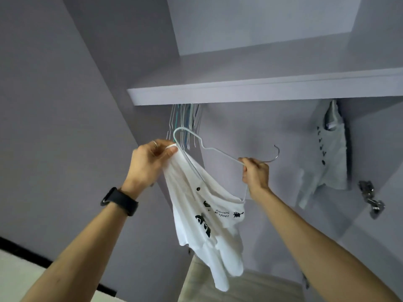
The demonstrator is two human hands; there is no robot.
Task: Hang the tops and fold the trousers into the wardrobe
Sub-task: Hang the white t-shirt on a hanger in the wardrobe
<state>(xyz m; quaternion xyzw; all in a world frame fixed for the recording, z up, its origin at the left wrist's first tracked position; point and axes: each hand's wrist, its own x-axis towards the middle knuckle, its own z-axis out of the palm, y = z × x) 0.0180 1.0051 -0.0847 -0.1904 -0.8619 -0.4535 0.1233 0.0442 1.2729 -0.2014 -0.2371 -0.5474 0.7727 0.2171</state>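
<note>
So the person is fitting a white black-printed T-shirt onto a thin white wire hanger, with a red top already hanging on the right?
Not red: the head view shows the top already hanging on the right is pale grey with dark marks. The rest stands.

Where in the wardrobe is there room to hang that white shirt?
The free stretch lies under the shelf, between the bunched empty hangers on the left and the grey top hanging on the right. The left end is crowded with hangers. The rail itself is hidden.
</note>
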